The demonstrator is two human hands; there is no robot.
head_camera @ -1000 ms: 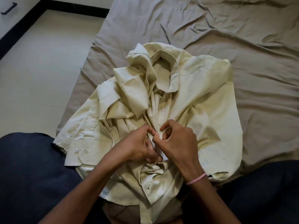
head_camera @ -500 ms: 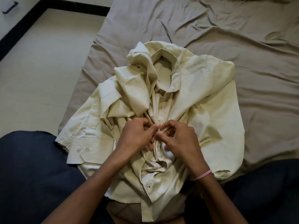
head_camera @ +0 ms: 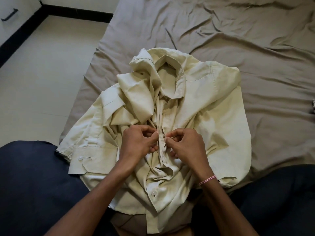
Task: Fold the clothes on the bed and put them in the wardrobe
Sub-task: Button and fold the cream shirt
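A pale cream button-up shirt (head_camera: pixel 213 103) lies crumpled on the bed, collar away from me, front side up. Its left sleeve with a buttoned cuff (head_camera: pixel 81 160) is folded across near my left knee. My left hand (head_camera: pixel 138 143) pinches the left edge of the shirt's front placket at mid-chest. My right hand (head_camera: pixel 185 143), with a pink thread band on its wrist, pinches the facing edge just opposite. The two hands are nearly touching over the placket. A white button (head_camera: pixel 152 193) shows lower on the placket.
The bed (head_camera: pixel 238 40) is covered by a wrinkled grey-brown sheet. My knees in dark blue trousers (head_camera: pixel 34 184) flank the shirt. Light tiled floor (head_camera: pixel 42 74) lies left of the bed, with a white drawer front and dark handle (head_camera: pixel 9 15) at the top left corner.
Both hands have crept a little up the placket, away from me, and now pinch its two edges slightly apart. The shirt has barely shifted.
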